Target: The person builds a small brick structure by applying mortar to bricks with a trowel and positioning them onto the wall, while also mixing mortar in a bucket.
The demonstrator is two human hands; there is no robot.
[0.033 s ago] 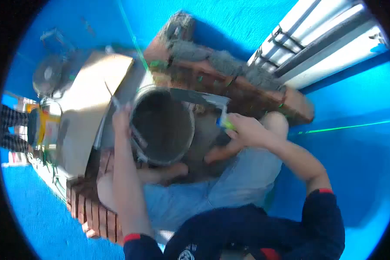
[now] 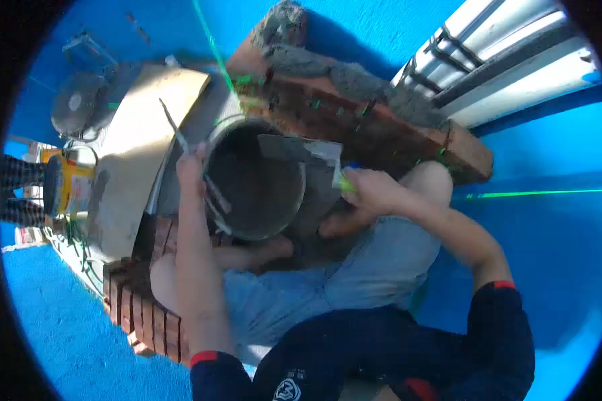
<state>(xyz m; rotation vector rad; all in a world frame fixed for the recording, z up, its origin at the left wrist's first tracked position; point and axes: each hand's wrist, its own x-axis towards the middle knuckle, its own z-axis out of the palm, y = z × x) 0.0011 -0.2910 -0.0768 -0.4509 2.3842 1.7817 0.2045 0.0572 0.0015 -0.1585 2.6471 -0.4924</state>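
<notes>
Nearest, a dark tee w/ red cuff trim (image 2: 354, 341) and pale-blue denim shorts (image 2: 281, 301) are worn, knees spread & bare feet (image 2: 341, 224) set nr a dark round bucket (image 2: 298, 206). The bucket is placed in front of the lap, btwn the 2 hands; its contents are shadowed, so can't be told. By the L hand (image 2: 192, 172), at the bucket's L rim, a thin tool (image 2: 175, 130) is gripped, fingers closed, its dark tip pointed up & away; a pale stick-like piece (image 2: 218, 198) is seen inside the L rim, but whether it's part of same can't be told. In the R hand (image 2: 373, 190) a flat trowel (image 2: 289, 148) w/ yellow-green handle is held, grey blade laid out across the bucket's mouth; contact w/ rim can't be told. To the L, stacked bricks (image 2: 144, 317) are seen nr the knee, w/ a tan board (image 2: 150, 113) beyond. Past the bucket, a low brick wall (image 2: 354, 123) is topped w/ rough grey mortar (image 2: 358, 85). Far L, a yellow pail (image 2: 79, 187) is seen beside another person's checked trousers (image 2: 20, 175); far R, a blue surface (image 2: 548, 267) is crossed by a green light line (image 2: 542, 195).
</notes>
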